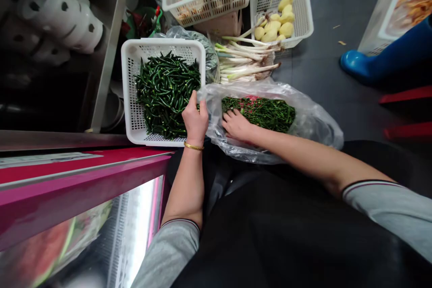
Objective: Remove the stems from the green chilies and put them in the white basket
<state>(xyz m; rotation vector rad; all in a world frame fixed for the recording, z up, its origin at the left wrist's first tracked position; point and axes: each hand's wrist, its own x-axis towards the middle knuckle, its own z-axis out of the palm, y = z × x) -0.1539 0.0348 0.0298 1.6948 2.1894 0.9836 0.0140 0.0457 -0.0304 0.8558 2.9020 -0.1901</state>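
Note:
My left hand (195, 123), a gold bangle at its wrist, is closed at the left edge of a clear plastic bag (317, 121), thumb and index finger gripping the film. It sits beside the right rim of a white slotted basket (127, 112) holding a heap of dark green chilies (167, 92). Inside the bag lies a pile of thin green stems or slender pods (275, 114), with something pinkish-red at its back. My right hand (238, 125) reaches into the bag, fingers spread on the left end of that pile; its fingertips are partly hidden among the greens.
Spring onions (248, 60) lie behind the bag. Beyond are a basket of peeled potatoes (285, 22) and a crate (209, 4) of pale, root-like produce. A blue boot (371, 65) and another crate (381, 31) stand right. A pink-framed lit cabinet (101, 171) borders the left.

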